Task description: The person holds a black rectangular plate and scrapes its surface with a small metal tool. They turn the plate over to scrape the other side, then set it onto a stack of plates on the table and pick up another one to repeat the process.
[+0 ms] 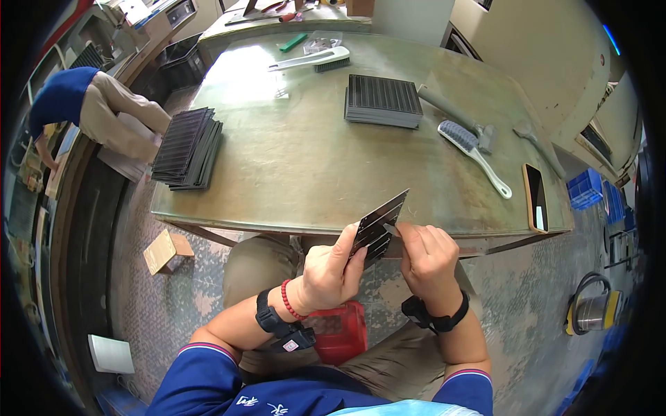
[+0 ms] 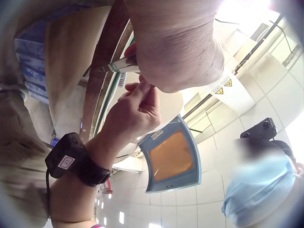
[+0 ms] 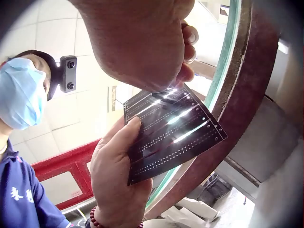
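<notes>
The left hand (image 1: 331, 274) grips a thin black slotted plate (image 1: 378, 225) by its lower left part, above the table's front edge. In the right wrist view the plate (image 3: 171, 137) shows rows of small holes and bright reflections, with the left hand's thumb on its face. At the plate's right side, the right hand (image 1: 429, 262) pinches a small metallic piece (image 1: 393, 229) against or close to the plate; its shape is mostly hidden by the fingers. In the left wrist view the right hand (image 2: 130, 116) has its fingertips together, partly behind the left hand (image 2: 178, 45).
On the table (image 1: 277, 173) stand a black plate stack (image 1: 187, 149) at left and another (image 1: 383, 101) at the back. Brushes (image 1: 475, 149) (image 1: 312, 61) and a phone (image 1: 535, 198) lie there. A red container (image 1: 340, 331) is below; another person (image 1: 90, 104) bends at left.
</notes>
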`<state>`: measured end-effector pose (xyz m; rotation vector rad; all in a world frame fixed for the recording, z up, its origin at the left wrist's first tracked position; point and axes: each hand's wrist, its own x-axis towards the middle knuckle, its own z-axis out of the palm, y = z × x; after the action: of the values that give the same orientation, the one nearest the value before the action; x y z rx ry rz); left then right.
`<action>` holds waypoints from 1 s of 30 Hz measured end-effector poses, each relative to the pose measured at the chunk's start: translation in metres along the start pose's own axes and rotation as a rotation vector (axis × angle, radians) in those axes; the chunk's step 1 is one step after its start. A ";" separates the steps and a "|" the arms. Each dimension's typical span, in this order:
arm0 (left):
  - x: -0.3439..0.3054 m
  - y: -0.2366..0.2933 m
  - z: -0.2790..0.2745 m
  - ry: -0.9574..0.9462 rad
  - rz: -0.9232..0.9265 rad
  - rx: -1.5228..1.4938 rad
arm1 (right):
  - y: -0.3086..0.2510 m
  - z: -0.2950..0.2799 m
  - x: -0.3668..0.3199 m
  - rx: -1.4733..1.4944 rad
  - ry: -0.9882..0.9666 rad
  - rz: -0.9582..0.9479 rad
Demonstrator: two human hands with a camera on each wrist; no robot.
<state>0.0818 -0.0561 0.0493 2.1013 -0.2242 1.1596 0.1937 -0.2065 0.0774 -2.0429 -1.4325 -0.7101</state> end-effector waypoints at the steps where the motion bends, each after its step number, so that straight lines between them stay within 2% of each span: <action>1: 0.000 0.000 0.000 0.004 0.001 -0.004 | 0.001 0.000 0.000 -0.007 -0.002 -0.001; 13: 0.003 -0.001 0.001 0.041 0.026 0.012 | 0.011 0.004 -0.004 -0.010 -0.005 0.000; 16: 0.000 0.002 -0.003 -0.024 -0.027 0.009 | 0.010 0.003 -0.004 -0.004 -0.007 0.017; 21: 0.000 0.002 -0.004 -0.020 -0.023 0.012 | 0.015 0.005 -0.005 0.005 -0.038 0.052; 23: -0.003 0.001 -0.003 -0.015 -0.025 0.005 | 0.017 0.008 -0.006 -0.036 0.010 0.011; 25: -0.009 -0.004 0.000 -0.007 -0.189 -0.062 | 0.017 0.005 -0.006 -0.050 -0.007 0.003; 29: -0.003 -0.009 0.007 0.127 -0.261 -0.215 | 0.019 -0.006 -0.003 -0.118 0.012 -0.082; 30: -0.001 -0.008 0.004 0.086 -0.419 -0.329 | 0.018 -0.010 -0.002 -0.109 0.010 -0.093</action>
<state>0.0879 -0.0532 0.0435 1.7002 0.0629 0.8891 0.2091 -0.2196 0.0811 -2.0613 -1.5217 -0.8531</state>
